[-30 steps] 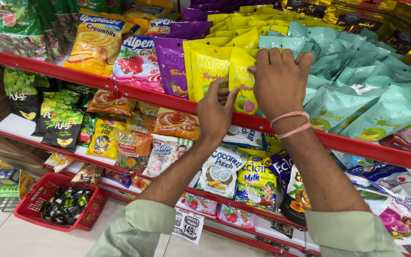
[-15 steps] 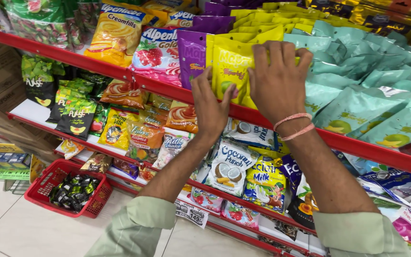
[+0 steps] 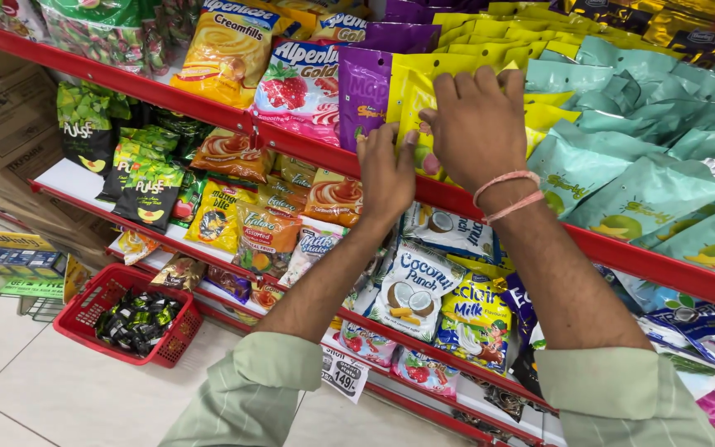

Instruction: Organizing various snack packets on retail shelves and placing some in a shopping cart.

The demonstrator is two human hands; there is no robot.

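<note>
Both of my hands rest on a row of yellow candy pouches (image 3: 411, 95) standing on the upper red shelf (image 3: 622, 252). My left hand (image 3: 384, 170) presses flat against the front yellow pouch near the shelf lip, fingers together. My right hand (image 3: 477, 124), with a pink thread band on the wrist, lies palm-down over the tops of the yellow pouches, fingers spread. Neither hand lifts a pouch clear. A purple pouch (image 3: 363, 87) stands just left of the yellow ones, and teal pouches (image 3: 622, 178) fill the shelf to the right.
The lower shelves hold many candy bags, among them green-black packs (image 3: 138, 178) and white coconut sweets (image 3: 411, 290). A red basket (image 3: 126, 314) of dark sweets stands on the tiled floor at the lower left. Cardboard boxes (image 3: 2, 108) are stacked at far left.
My hands have slid left along the shelf from the teal pouches to the yellow ones. The view has shifted with them.
</note>
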